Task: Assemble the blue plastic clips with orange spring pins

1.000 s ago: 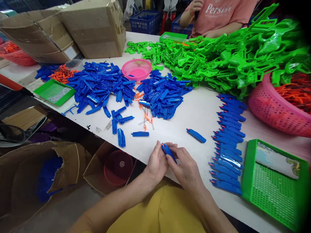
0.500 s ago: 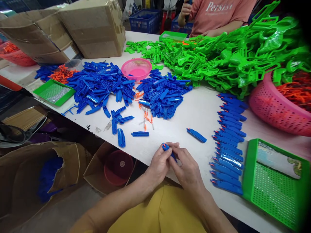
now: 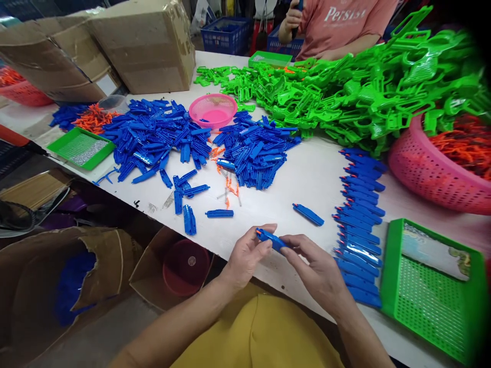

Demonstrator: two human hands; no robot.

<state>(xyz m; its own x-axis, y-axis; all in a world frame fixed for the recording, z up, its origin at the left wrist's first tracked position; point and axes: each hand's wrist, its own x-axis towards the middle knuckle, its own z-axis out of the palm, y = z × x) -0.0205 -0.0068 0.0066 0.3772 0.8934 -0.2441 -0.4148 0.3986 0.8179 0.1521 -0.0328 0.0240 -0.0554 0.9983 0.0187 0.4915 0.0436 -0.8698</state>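
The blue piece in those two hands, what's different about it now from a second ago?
The blue piece has turned to lie more sideways, its orange tip at the left. The right hand has moved rightward, to the other end; the left hand is near the tip. Both hands still hold it. The lone blue piece and the row of blue pieces stayed put.

The person's left forearm [image 3: 180,317], bare, slants up from the lower left, and the right forearm [image 3: 360,327], also bare, slants up from the lower right. The left hand [image 3: 245,258] is half cupped, its thumb bent across in front of its fingers [image 3: 269,227]. The right hand [image 3: 316,263], just beside it, pinches with thumb and forefinger, pointing toward the left hand.
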